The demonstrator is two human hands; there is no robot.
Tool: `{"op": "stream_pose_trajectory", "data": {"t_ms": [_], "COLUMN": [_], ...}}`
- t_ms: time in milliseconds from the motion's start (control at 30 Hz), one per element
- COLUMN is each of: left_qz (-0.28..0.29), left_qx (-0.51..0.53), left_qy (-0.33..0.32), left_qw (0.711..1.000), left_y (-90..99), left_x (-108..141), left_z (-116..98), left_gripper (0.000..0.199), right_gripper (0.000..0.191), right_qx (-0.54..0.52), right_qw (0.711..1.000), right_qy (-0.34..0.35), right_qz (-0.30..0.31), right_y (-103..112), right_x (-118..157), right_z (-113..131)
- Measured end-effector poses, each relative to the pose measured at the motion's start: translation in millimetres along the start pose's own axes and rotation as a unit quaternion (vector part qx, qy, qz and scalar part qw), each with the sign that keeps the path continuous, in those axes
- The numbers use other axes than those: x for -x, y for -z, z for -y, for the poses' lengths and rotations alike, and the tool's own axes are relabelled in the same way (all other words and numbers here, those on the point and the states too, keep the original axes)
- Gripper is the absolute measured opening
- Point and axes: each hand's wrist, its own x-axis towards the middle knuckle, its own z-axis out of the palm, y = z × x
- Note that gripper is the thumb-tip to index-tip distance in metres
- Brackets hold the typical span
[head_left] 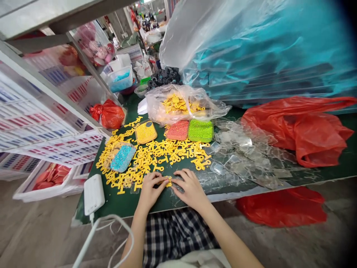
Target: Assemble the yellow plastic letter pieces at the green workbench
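Note:
A small yellow plastic piece (169, 181) lies between my hands near the table's front edge. My left hand (150, 189) pinches its left side with thumb and forefinger. From the other side, my right hand (190, 189) has curled fingers, their tips on the piece. Just beyond spreads a layer of loose yellow plastic pieces (150, 158), each with a ring end and a crossbar. Among them stand open boxes of small beads: blue (123, 158), yellow (146, 132), red (177, 130) and green (200, 130). Clear flat plastic pieces (245, 149) are heaped to the right.
A clear bag (184, 104) of yellow pieces sits behind the boxes. Red plastic bags (315, 130) lie at the right, and a tied red bag (108, 114) at the left. A white power bank (94, 194) with a cable occupies the left front corner. Plastic crates (50, 123) stand left.

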Motion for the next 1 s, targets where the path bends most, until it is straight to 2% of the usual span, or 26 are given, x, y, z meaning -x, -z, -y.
{"op": "stream_pose_trajectory", "data": {"t_ms": [100, 433, 700, 833, 1000], "left_qz": [0.011, -0.007, -0.066, -0.048, -0.034], "left_qx": [-0.009, -0.014, 0.051, 0.026, -0.001], "left_qy": [-0.003, -0.007, 0.03, -0.001, -0.002], "left_qw": [1.0, 1.0, 0.996, 0.999, 0.999], "left_y": [0.9, -4.8, -1.2, -2.8, -4.9], "left_x": [6.7, 9.7, 10.7, 10.6, 8.8], "left_z": [4.6, 12.0, 16.6, 12.6, 8.5], "left_gripper": [0.019, 0.013, 0.021, 0.022, 0.022], "right_gripper": [0.012, 0.009, 0.008, 0.009, 0.009], "right_qx": [0.018, 0.039, 0.034, 0.032, 0.03], "right_qw": [1.0, 0.999, 0.999, 0.999, 0.999], "right_qy": [0.016, 0.024, 0.019, 0.019, 0.015], "right_qz": [0.0, 0.012, 0.021, 0.02, 0.027], "right_y": [-2.1, -6.5, -6.8, -7.1, -6.5], "right_x": [0.2, -0.7, -1.0, -1.2, -1.9], "right_z": [-1.6, -2.8, -2.9, -2.8, -1.9]}}
